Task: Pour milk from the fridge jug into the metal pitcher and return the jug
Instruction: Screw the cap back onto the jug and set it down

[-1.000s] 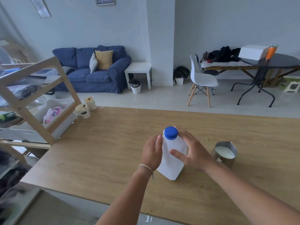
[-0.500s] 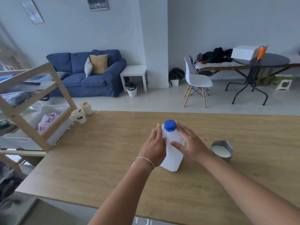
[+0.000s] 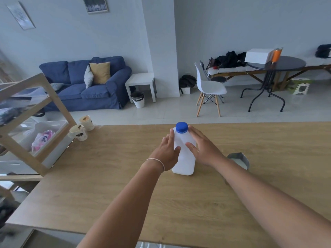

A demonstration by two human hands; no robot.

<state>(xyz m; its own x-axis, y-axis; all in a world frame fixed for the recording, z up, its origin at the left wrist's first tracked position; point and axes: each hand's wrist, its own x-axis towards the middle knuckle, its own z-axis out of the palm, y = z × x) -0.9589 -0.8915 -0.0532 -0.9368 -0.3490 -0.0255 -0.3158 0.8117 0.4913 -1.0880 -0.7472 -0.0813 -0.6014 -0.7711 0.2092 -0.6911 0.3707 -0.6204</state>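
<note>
A person's two bare forearms reach forward over a long wooden counter (image 3: pixel 111 185) toward a white plastic milk jug (image 3: pixel 184 154) that stands upright near the counter's middle, its blue cap (image 3: pixel 181 127) screwed on top. The left hand (image 3: pixel 166 153), with a thin bracelet (image 3: pixel 155 161) at the wrist, lies against the jug's side at 9 o'clock, fingers extended and slightly apart, the thumb touching the jug's front face. The right hand (image 3: pixel 202 147) lies against the jug's opposite side at 3 o'clock, fingers spread wide, the index finger reaching up beside the cap and the thumb pressed on the jug's front. Neither hand is wrapped fully around the jug; both rest open against it, and whether they are squeezing it cannot be told. At 3 o'clock from the jug, just beyond the right wrist, stands the metal pitcher (image 3: pixel 239 159), with white milk visible inside and partly hidden by the right forearm. At 10 o'clock from the jug, near the counter's far left corner, sit two paper cups (image 3: pixel 81 128). Past the counter are a blue sofa (image 3: pixel 86 85) at 11 o'clock and a white chair (image 3: pixel 208 88) at 1 o'clock.
</note>
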